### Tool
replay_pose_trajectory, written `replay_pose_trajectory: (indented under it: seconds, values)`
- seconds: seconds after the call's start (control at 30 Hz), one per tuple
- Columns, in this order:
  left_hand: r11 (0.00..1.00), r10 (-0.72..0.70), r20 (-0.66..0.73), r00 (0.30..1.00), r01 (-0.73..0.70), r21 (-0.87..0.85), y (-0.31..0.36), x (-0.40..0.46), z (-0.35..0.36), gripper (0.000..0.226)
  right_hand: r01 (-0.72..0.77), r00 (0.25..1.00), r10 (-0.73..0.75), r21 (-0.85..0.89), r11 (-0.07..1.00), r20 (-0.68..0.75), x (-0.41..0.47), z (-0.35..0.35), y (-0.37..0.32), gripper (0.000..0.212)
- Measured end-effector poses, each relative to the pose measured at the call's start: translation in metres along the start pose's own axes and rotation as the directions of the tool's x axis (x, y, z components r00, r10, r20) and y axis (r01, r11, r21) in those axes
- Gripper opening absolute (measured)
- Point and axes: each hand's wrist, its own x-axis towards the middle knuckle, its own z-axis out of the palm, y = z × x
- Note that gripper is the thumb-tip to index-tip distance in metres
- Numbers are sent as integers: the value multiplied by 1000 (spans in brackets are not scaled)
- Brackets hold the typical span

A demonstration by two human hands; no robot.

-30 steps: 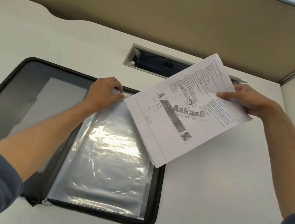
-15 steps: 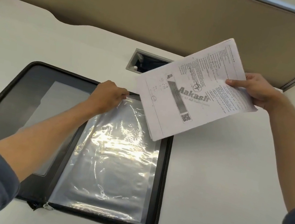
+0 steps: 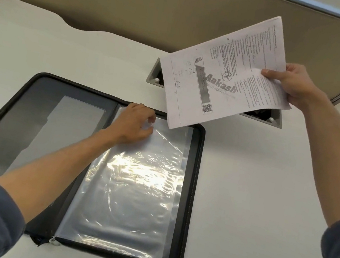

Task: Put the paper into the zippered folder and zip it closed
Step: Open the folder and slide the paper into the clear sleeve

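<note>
A black zippered folder (image 3: 191, 200) lies open on the white desk. Its right half carries clear plastic sleeves (image 3: 137, 186); its left half shows a grey pocket. My left hand (image 3: 133, 125) pinches the top edge of the uppermost sleeve near the spine. My right hand (image 3: 293, 84) holds a printed paper (image 3: 225, 75) by its right edge, up in the air above the folder's top right corner. The paper's lower corner hangs just over the sleeve's top edge. The zipper pull (image 3: 52, 241) lies at the folder's near edge.
A grey cable opening (image 3: 154, 76) is set into the desk behind the folder, partly hidden by the paper. A beige partition (image 3: 141, 0) closes off the back of the desk (image 3: 252, 210).
My right hand has lifted the paper up and back, away from the sleeves. My left hand has stayed at the top of the sleeve and curled its fingers on the edge.
</note>
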Motion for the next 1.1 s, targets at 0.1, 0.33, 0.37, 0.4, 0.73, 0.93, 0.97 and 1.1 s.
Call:
replay_pose_trajectory:
  seconds: [0.1, 0.33, 0.37, 0.4, 0.73, 0.93, 0.97, 1.1]
  values:
    - [993, 1, 4, 1000, 0, -118, 7, 5, 5, 18, 27, 1000, -27, -5, 1000, -14, 10, 9, -6, 9]
    - [990, 45, 2, 999, -44, -135, 19, 12, 14, 18, 97, 995, -96, -88, 991, 26, 27, 17, -26, 14]
    - [989, 41, -2, 999, -40, -139, 19, 13, 14, 18, 103, 994, -100, -111, 988, 36, 28, 18, -29, 15]
    - [989, 37, -6, 999, -37, -144, 19, 13, 14, 18, 105, 994, -99, -134, 985, 45, 29, 19, -32, 14]
    - [971, -9, -11, 1000, 7, -237, 18, 18, 13, 17, 136, 980, -89, -282, 950, 176, 45, 32, -53, 11]
    - [924, -114, 22, 993, 114, -365, 12, 16, 10, 18, 139, 967, -44, -370, 919, 252, 62, 38, -63, 12]
    - [910, -148, 16, 989, 142, -390, 10, 16, 9, 19, 140, 964, -37, -385, 912, 263, 65, 40, -66, 12]
    - [901, -324, -208, 923, 235, -364, -2, 22, 0, 33, 164, 954, -32, -428, 889, 299, 72, 55, -74, 10]
